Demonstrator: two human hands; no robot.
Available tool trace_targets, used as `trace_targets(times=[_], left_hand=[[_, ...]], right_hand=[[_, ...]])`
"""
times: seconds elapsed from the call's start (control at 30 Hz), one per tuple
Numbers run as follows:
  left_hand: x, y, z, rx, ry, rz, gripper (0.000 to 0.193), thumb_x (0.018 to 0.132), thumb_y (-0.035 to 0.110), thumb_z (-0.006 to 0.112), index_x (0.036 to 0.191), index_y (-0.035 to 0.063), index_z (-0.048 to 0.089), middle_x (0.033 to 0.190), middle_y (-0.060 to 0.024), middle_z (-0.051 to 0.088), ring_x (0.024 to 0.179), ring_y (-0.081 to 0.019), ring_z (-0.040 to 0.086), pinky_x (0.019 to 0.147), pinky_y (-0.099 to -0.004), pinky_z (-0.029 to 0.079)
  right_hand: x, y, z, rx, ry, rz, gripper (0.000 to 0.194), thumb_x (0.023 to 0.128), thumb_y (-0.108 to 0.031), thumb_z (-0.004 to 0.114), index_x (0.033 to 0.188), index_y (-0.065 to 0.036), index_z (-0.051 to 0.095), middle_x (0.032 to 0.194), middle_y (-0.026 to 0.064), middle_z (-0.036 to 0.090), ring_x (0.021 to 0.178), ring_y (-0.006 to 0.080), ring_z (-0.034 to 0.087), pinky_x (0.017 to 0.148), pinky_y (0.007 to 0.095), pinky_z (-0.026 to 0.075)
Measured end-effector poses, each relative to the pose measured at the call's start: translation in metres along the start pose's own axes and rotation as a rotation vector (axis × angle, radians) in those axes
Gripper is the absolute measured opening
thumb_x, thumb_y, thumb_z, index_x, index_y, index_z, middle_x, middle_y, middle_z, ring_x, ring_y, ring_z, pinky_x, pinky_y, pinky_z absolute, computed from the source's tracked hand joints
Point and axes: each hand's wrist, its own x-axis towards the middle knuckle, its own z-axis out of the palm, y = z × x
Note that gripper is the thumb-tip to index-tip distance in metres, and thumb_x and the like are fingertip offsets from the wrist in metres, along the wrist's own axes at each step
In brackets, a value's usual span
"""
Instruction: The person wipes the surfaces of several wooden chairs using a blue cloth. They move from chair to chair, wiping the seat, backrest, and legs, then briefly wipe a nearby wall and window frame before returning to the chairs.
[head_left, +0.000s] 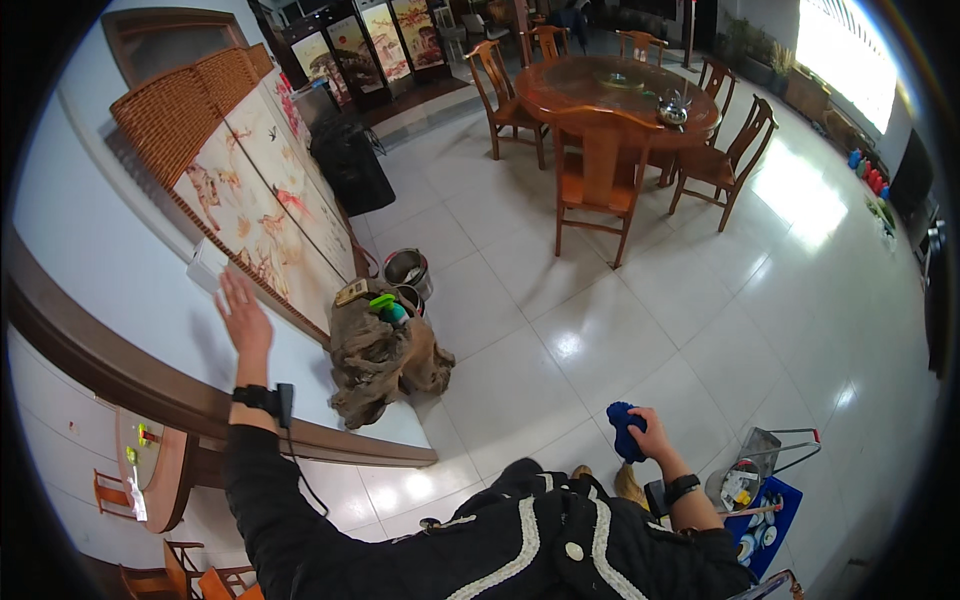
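Note:
My left hand (246, 319) is raised at the wall on the left, its fingers stretched out and holding nothing. The fingertips are beside a small white wall box (208, 266), perhaps a switch; I cannot tell whether they touch it. A black strap with a small device (262, 401) and a cable is on the left wrist. My right hand (651, 435) grips a bunched dark blue cloth (624, 431) low in front of my body. Another black strap (681, 489) goes round the right wrist.
Ahead stands a round wooden table (547, 90) with chairs (596, 187) around it. A gnarled wooden stump (375, 360) bears a green spray bottle (390, 307), beside a metal bucket (409, 270). A folding screen (262, 187) leans along the wall. A blue crate (787, 517) sits at lower right.

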Motion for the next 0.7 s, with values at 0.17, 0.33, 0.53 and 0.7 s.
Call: trace_targets(times=[0.17,0.33,0.53,0.7], left_hand=[[0.051,-0.039,0.04,0.264,-0.082,-0.03,0.058,0.089,0.015,0.042,0.145,0.0033,0.032,0.157,-0.0107,0.014,0.146,-0.0245,0.007,0.117,-0.0456,0.003],[0.067,-0.049,0.055,0.279,-0.228,-0.044,0.06,0.087,0.012,0.041,0.145,-0.0004,0.029,0.157,-0.0123,0.016,0.146,-0.0261,0.008,0.117,-0.0466,0.004],[0.082,-0.045,0.048,0.438,-0.248,-0.098,0.062,0.089,0.012,0.038,0.149,0.0053,0.022,0.159,-0.011,0.008,0.147,-0.0253,0.001,0.117,-0.0453,0.002],[0.077,-0.046,0.071,0.535,-0.26,-0.082,0.059,0.094,0.017,0.035,0.15,0.0071,0.02,0.159,-0.0089,0.006,0.147,-0.0239,0.0,0.117,-0.0421,0.003]], right_hand=[[0.042,0.033,-0.038,-0.056,-0.044,0.059,0.034,0.077,-0.009,0.066,0.11,-0.007,0.06,0.111,0.0176,0.057,0.105,0.0351,0.055,0.094,0.0417,0.044],[0.076,0.041,-0.049,-0.039,-0.038,0.08,0.035,0.078,-0.01,0.066,0.113,-0.009,0.06,0.114,0.0178,0.057,0.11,0.0348,0.053,0.097,0.0407,0.042],[0.124,0.028,-0.05,-0.041,-0.039,0.119,0.037,0.079,-0.009,0.065,0.116,-0.009,0.059,0.117,0.0177,0.055,0.112,0.0342,0.052,0.099,0.0401,0.042],[0.155,0.02,-0.04,-0.022,-0.022,0.111,0.037,0.079,-0.01,0.065,0.115,-0.007,0.06,0.115,0.0177,0.056,0.111,0.035,0.052,0.098,0.0405,0.042]])
